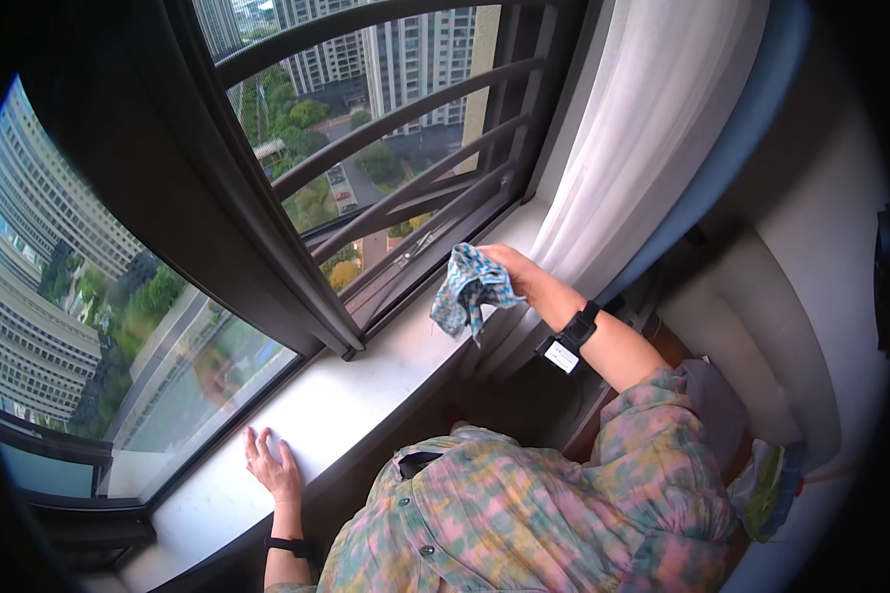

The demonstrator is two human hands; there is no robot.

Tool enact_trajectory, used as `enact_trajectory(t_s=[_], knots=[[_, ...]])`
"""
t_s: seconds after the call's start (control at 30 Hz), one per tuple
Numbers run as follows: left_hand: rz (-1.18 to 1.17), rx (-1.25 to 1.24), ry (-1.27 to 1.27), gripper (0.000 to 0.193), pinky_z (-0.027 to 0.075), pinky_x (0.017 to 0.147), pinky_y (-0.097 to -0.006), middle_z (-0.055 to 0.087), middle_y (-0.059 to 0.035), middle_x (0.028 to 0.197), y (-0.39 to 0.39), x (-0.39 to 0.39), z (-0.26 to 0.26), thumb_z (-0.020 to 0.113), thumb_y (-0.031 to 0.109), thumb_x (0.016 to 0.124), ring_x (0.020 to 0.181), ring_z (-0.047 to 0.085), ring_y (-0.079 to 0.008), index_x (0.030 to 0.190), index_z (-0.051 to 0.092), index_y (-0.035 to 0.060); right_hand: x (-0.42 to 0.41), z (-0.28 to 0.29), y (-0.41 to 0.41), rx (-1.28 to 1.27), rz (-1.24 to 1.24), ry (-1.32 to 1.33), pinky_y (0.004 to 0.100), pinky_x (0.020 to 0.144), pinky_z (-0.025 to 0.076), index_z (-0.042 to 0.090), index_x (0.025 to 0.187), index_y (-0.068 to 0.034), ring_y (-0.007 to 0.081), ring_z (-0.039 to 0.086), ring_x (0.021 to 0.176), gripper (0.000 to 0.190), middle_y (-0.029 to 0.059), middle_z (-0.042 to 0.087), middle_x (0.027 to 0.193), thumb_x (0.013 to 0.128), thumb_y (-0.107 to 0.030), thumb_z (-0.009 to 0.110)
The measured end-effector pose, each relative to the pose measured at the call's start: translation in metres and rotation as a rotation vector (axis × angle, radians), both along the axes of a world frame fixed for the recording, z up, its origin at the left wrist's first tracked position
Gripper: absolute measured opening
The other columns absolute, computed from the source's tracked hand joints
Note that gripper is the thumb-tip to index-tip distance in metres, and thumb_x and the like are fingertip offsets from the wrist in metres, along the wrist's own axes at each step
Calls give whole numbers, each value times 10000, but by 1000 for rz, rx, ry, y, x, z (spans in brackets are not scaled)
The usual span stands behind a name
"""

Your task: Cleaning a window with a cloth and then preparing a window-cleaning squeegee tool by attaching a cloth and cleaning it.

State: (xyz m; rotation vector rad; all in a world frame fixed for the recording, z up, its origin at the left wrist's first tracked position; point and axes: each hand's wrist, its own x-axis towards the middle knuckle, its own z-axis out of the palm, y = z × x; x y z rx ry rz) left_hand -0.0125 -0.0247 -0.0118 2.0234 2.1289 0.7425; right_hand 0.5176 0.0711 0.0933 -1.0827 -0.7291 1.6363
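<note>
My right hand [510, 268] holds a crumpled blue, white and grey patterned cloth [475, 287] above the white windowsill [378, 363], close to the sheer curtain. The cloth hangs down from the fingers, its lower corner near the sill's inner edge. At the lower left, my left hand [273, 465] rests on the sill with its fingers apart and nothing in it. A dark window frame [267, 185] runs between the two hands, down to the sill. A black strap with a small white-labelled device [561, 354] is on my right wrist.
Curved dark metal bars [408, 111] cross the window opening on the upper side. A white sheer curtain [623, 133] and a blue curtain [734, 163] hang to the right. A glass pane [156, 370] stands at the left. Green and blue items [767, 489] lie at the lower right.
</note>
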Motion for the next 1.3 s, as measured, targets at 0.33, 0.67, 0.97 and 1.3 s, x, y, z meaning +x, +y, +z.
enact_trajectory(t_s=[0.33, 0.67, 0.97, 1.3], knots=[[2, 1, -1, 360, 243, 1086, -469, 396, -180, 1448, 1, -2, -2, 616, 147, 819, 1351, 356, -341, 1173, 569, 95, -4, -60, 0, -262, -199, 163, 380, 804, 534, 587, 1077, 19, 230, 661, 935, 247, 139, 659, 1027, 906, -159, 584], [5, -4, -3, 360, 244, 1086, -469, 402, -193, 1439, 4, 3, -1, 610, 133, 818, 1346, 360, -345, 1172, 567, 82, -19, -47, -18, 852, 4, -1606, 420, 817, 436, 608, 1182, -241, 282, 498, 1109, 500, 49, 550, 1108, 698, -177, 713], [1, 22, -42, 363, 228, 1089, -475, 392, -208, 1440, 2, -2, -11, 606, 94, 798, 1355, 340, -353, 1155, 562, 55, -27, -75, -6, 699, -279, -1152, 314, 674, 484, 643, 1020, -68, 221, 597, 754, 214, 76, 574, 856, 837, -178, 631], [-37, -125, -94, 390, 369, 1040, -499, 380, -287, 1413, -19, 10, 46, 480, 218, 957, 1268, 413, -444, 1287, 486, 11, 19, 232, 50, 1017, -958, -377, 221, 668, 464, 540, 1228, -36, 73, 526, 774, 288, 13, 588, 981, 972, -160, 494]])
